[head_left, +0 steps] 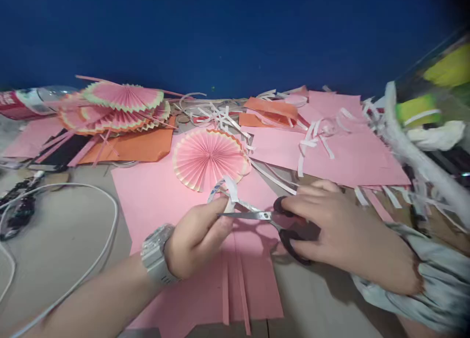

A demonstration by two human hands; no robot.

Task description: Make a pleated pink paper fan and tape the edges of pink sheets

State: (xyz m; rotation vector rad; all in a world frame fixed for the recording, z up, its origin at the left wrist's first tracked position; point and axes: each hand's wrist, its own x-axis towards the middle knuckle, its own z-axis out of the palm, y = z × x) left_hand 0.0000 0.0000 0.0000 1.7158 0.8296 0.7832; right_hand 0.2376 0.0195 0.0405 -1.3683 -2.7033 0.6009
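Note:
My left hand [203, 230] is closed, pinching a curled white strip [231, 187] between thumb and fingers. In my right hand [323, 220] are scissors [264, 215] with black handles. Their blades are parted and point left, the upper one reaching the strip beside my left fingertips. Just beyond lies a round pleated pink paper fan [209, 159] with a pale, partly orange rim. It rests on a large pink paper sheet [154, 191]. Two narrow pink paper strips [240, 289] run down the sheet below my hands.
More pleated fans [125, 101] are stacked at the back left, over orange paper [147, 145]. A bottle [33, 101] lies behind them. Pink sheets [352, 147] and cut white strips [310, 142] spread at the right. A white cable [113, 220] loops on the left.

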